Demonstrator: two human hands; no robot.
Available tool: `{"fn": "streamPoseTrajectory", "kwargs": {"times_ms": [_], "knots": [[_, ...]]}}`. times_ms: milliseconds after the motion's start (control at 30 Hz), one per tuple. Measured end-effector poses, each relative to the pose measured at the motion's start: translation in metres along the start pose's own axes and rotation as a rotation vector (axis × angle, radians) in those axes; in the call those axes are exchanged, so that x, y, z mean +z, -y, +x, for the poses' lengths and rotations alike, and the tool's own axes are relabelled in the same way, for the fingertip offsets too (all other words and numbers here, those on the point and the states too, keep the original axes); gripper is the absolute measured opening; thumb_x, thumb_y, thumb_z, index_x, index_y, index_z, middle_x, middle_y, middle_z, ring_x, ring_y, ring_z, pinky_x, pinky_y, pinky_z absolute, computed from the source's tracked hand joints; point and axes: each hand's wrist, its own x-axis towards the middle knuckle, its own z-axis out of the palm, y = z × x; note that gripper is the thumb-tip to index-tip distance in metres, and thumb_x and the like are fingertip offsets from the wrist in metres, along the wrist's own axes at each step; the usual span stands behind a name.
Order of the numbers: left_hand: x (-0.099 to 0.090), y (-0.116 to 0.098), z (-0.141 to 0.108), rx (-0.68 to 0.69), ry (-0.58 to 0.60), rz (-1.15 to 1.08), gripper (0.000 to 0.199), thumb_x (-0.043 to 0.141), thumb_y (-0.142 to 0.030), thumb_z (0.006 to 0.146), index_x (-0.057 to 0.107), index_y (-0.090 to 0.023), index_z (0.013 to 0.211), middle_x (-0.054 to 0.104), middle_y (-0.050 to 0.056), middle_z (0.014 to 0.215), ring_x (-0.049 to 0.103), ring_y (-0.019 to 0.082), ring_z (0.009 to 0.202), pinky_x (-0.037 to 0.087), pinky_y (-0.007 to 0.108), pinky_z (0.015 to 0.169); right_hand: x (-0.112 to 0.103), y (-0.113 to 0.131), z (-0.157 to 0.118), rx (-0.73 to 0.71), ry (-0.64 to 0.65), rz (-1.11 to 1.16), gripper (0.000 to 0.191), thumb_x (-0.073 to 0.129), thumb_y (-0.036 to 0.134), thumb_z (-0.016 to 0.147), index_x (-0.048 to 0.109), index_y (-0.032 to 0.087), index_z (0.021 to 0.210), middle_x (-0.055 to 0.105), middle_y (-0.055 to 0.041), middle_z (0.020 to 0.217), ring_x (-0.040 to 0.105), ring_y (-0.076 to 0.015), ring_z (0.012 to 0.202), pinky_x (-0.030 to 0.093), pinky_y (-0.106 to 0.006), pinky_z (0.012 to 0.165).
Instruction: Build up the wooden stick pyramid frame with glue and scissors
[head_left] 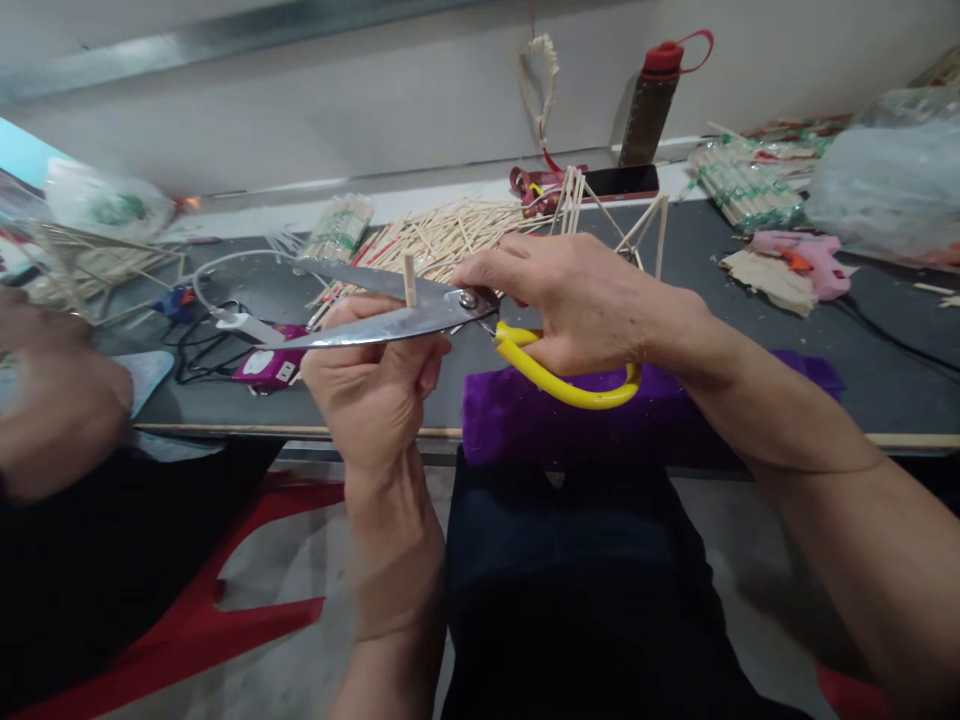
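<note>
My right hand (577,300) is closed around the yellow handles of a pair of scissors (375,325), whose long metal blades stand apart and point left. Between the blades a short wooden stick (409,278) stands upright. My left hand (375,380) is just below and behind the blades, its fingers closed on the stick's lower part, which is hidden. Beneath my right hand a purple cloth (517,430) lies along the table's front edge.
Loose wooden sticks (450,232) lie in a pile behind my hands. A dark bottle (649,115) with a red cap stands by the wall. At the right is a pink glue gun (806,262). A purple power adapter (270,365) lies left, near a co-worker's hand (67,390).
</note>
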Motion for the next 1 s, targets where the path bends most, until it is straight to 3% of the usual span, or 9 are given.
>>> {"fn": "streamPoseTrajectory", "kwargs": {"times_ms": [200,500,700,833,1000], "knots": [[0.002,0.003,-0.001,0.052,-0.039,0.051,0.012,0.080,-0.031,0.084,0.073,-0.024,0.077,0.066,-0.004,0.059,0.042,0.005,0.037,0.024,0.024,0.036,-0.004,0.000,-0.003,-0.011,0.022,-0.009,0.062,0.064,0.045,0.087,0.051,0.015,0.140,0.064,-0.0147,0.120,0.061,-0.0285,0.104,0.045,-0.037,0.081],[0.000,0.006,-0.005,-0.007,-0.028,0.096,0.035,0.079,-0.047,0.082,0.072,-0.022,0.060,0.062,0.000,0.053,0.038,0.007,0.035,0.021,0.026,0.034,-0.001,-0.002,-0.003,-0.008,0.051,0.001,0.072,0.067,0.060,0.084,0.052,0.016,0.140,0.065,-0.0165,0.122,0.061,-0.0315,0.108,0.046,-0.041,0.087],[-0.001,0.008,-0.006,-0.008,-0.036,0.105,0.034,0.079,-0.040,0.083,0.072,-0.019,0.058,0.056,-0.001,0.048,0.038,0.006,0.037,0.023,0.024,0.035,0.002,-0.004,-0.002,-0.025,0.053,0.043,0.073,0.068,0.060,0.083,0.053,0.015,0.139,0.064,-0.0170,0.121,0.060,-0.0314,0.108,0.045,-0.042,0.090],[-0.001,0.006,-0.006,0.002,-0.032,0.075,0.033,0.081,-0.036,0.082,0.071,-0.018,0.057,0.056,-0.002,0.049,0.038,0.005,0.038,0.024,0.022,0.035,0.005,-0.002,0.000,-0.009,0.053,0.086,0.061,0.067,0.053,0.085,0.057,0.015,0.132,0.065,-0.0155,0.115,0.060,-0.0284,0.101,0.045,-0.039,0.085],[0.000,0.003,-0.007,0.016,-0.032,0.101,0.030,0.078,-0.034,0.085,0.072,-0.019,0.060,0.055,-0.002,0.050,0.039,0.006,0.039,0.024,0.023,0.036,0.010,-0.001,0.000,-0.027,0.006,0.126,0.044,0.058,0.026,0.085,0.058,0.016,0.127,0.064,-0.0125,0.112,0.058,-0.0244,0.098,0.043,-0.034,0.080]]}}
